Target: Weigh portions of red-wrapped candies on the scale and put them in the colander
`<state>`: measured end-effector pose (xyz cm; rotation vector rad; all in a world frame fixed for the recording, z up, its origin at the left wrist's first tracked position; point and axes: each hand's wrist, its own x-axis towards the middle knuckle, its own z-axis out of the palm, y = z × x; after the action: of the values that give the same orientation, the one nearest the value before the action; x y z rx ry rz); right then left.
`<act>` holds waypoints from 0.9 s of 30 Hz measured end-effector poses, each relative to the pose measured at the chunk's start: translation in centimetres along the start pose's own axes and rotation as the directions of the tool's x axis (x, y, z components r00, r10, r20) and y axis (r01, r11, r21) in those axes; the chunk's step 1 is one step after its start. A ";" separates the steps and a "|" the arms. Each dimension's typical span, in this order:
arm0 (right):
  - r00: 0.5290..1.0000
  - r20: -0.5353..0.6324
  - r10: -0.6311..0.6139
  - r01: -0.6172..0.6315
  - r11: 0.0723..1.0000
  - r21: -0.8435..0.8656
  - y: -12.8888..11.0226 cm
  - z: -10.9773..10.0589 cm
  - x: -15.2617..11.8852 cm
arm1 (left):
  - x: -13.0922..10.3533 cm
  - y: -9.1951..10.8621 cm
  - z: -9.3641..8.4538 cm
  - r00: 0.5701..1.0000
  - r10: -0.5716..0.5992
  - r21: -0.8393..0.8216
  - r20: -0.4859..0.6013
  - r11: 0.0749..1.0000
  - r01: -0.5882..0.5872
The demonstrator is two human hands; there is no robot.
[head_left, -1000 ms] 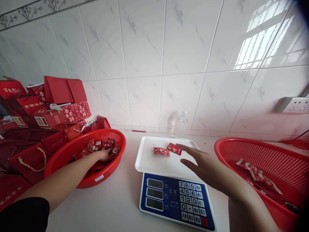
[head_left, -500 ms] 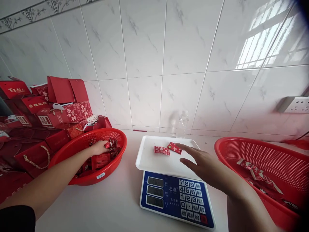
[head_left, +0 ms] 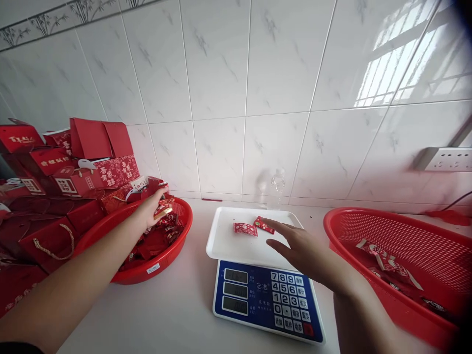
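My left hand (head_left: 153, 209) is raised over the back rim of the left red plastic basket (head_left: 187, 231). Its fingers are closed on a small red and gold wrapped packet (head_left: 163, 213), partly hidden by the hand. Below it, more red wrapped packets (head_left: 153, 245) lie in the basket. Over the right side of the white scale tray (head_left: 217, 241), my right hand (head_left: 300, 246) hovers with fingers stretched out and thumb apart, holding nothing. Two small packets lie on the tray: a red patterned packet (head_left: 245, 229) and another red packet (head_left: 264, 225) near my right fingertips.
Red gift boxes (head_left: 118, 172) are stacked at the left. The scale's blue keypad panel (head_left: 267, 300) faces me. A clear bottle (head_left: 276, 189) stands behind the tray by the tiled wall. To the right is another red basket (head_left: 341, 231) with wrapped packets. A wall socket (head_left: 446, 160) is above it.
My left hand has lifted from among the packets in the left basket up to its back rim, with a packet in its fingers. My right hand stays nearly still over the tray.
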<state>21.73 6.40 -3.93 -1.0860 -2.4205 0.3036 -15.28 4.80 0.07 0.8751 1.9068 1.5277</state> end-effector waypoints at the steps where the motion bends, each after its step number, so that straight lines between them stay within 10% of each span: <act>1: 1.000 -0.021 -0.001 0.001 1.000 0.016 -0.3 0.2 0.2 | -1.1 0.4 1.2 0.998 0.004 -0.046 0.065 0.999 -0.001; 7: 0.983 -0.175 0.055 0.033 0.887 0.461 -2.8 1.1 1.1 | -9.1 -0.3 8.2 0.872 0.049 -0.199 0.487 0.979 0.056; 12: 0.984 -0.158 0.080 0.045 0.749 0.661 -3.6 2.1 1.6 | -12.8 -2.6 12.2 0.681 0.446 -0.161 0.581 0.883 -0.440; 15: 0.966 -0.207 0.153 -0.005 0.815 0.580 -3.2 2.4 1.9 | -13.1 -3.2 13.5 0.638 0.493 -0.147 0.591 0.844 -0.516; 20: 0.879 -0.376 0.294 -0.028 0.818 0.574 -1.2 1.1 2.0 | -12.6 -3.4 13.6 0.652 0.474 -0.176 0.592 0.865 -0.469; 27: 0.918 -0.176 0.355 -0.307 0.918 0.251 2.3 0.2 2.0 | -11.7 -3.1 11.4 0.859 0.198 -0.365 0.471 0.931 -0.014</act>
<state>22.00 9.43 -4.36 -1.3513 -1.9514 0.5203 0.30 2.57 -5.22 1.0961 1.1833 1.4582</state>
